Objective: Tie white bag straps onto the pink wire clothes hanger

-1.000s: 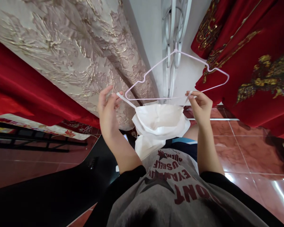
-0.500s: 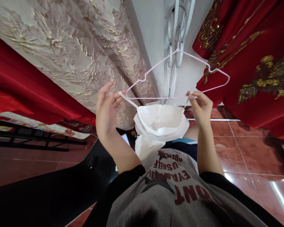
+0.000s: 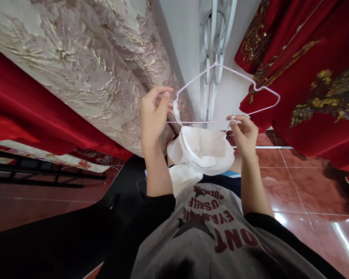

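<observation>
A pale pink clothes hanger hangs by its hook from white metal bars in front of me. My left hand is at its left side, fingers closed on a white strap beside the shoulder notch; this hand hides the hanger's left end. The strap belongs to a white strappy garment, which hangs below the hanger's bottom bar and spreads over my lap. My right hand pinches the garment's other strap near the right part of the bottom bar.
White metal bars stand against the wall. Embossed beige fabric hangs at the left, and red fabric with gold embroidery at the right. A black glossy seat is at lower left, over the red tiled floor.
My left hand has moved right and slightly up, bringing the left strap from outside the hanger's left end to the shoulder notch. My right hand stays nearly in place.
</observation>
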Available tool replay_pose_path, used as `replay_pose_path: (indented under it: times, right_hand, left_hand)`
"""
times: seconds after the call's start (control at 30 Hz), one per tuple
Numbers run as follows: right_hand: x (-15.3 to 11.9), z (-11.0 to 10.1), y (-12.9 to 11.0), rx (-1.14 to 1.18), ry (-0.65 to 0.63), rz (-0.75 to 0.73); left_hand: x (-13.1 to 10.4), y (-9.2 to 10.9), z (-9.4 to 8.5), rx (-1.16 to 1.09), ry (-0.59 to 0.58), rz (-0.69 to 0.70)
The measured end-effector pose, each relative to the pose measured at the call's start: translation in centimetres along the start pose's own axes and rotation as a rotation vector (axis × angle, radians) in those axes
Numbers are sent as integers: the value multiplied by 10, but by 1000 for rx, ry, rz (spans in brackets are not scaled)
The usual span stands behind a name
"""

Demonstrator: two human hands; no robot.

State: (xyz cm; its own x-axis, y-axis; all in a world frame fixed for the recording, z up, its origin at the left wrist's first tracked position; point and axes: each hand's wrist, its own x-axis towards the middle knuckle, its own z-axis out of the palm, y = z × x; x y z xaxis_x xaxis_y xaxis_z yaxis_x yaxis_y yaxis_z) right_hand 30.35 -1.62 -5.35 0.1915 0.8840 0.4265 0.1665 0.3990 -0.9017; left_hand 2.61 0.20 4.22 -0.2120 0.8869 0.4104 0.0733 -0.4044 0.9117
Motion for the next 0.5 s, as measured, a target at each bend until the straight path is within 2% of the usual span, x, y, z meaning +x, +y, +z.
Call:
replay_pose_path:
  times: [0.1, 0.17, 0.23, 0.3, 0.33, 0.4, 0.5]
  right_hand:
    - [-1, 0, -3, 3, 11, -8]
    - [-1, 2, -5, -18, 27, -21]
    - [-1, 4, -7, -32, 43, -32]
    - [-1, 6, -9, -34, 50, -32]
    - [-2, 6, -9, -36, 50, -29]
    - [-2, 7, -10, -42, 50, -24]
    - [-3, 9, -9, -47, 43, -36]
  left_hand:
    - [-16, -11, -13, 37, 93, -64]
    - [-31, -27, -22, 33, 153, -162]
    - [-44, -50, -26, 23, 96, -348]
    - [-52, -73, -19, -32, 9, -486]
    - [-53, -83, -12, -104, 15, -488]
    - [-53, -96, 5, -274, 122, -386]
    - [-49, -100, 29, -441, 264, -266]
